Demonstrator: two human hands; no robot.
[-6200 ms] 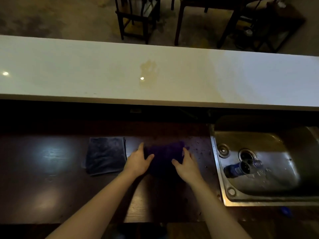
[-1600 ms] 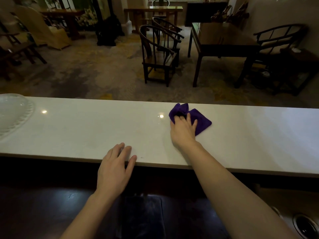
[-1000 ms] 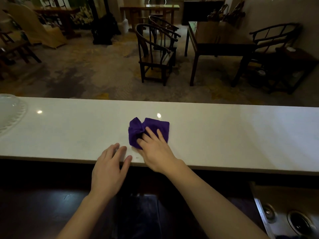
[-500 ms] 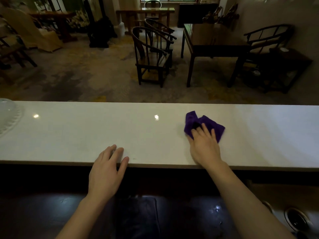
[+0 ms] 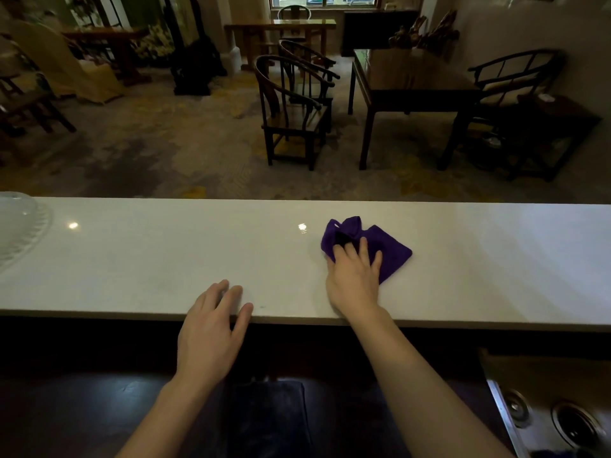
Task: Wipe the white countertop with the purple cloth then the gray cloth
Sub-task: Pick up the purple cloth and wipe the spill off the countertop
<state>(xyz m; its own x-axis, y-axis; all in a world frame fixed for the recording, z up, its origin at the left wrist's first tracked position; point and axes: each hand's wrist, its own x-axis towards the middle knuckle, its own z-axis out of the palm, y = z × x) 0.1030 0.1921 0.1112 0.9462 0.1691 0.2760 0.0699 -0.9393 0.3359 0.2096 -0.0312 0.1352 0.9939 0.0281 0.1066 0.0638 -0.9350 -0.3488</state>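
Note:
The long white countertop (image 5: 132, 259) runs across the middle of the view. A crumpled purple cloth (image 5: 393, 252) lies on it right of centre, and my right hand (image 5: 355, 276) presses flat on the cloth's near left part, fingers spread over it. My left hand (image 5: 211, 325) rests open on the countertop's near edge, holding nothing. The gray cloth (image 5: 267, 418) lies folded on the dark lower counter below, between my forearms.
A white ribbed plate (image 5: 16, 233) sits at the countertop's far left end. A steel sink (image 5: 555, 421) is at the lower right of the dark wooden counter. Beyond the countertop are wooden chairs (image 5: 294, 110) and a dark table (image 5: 410, 81).
My right hand has swept the purple cloth back and forth along the countertop; since half a second ago it slid slightly left. My left hand stayed on the near edge.

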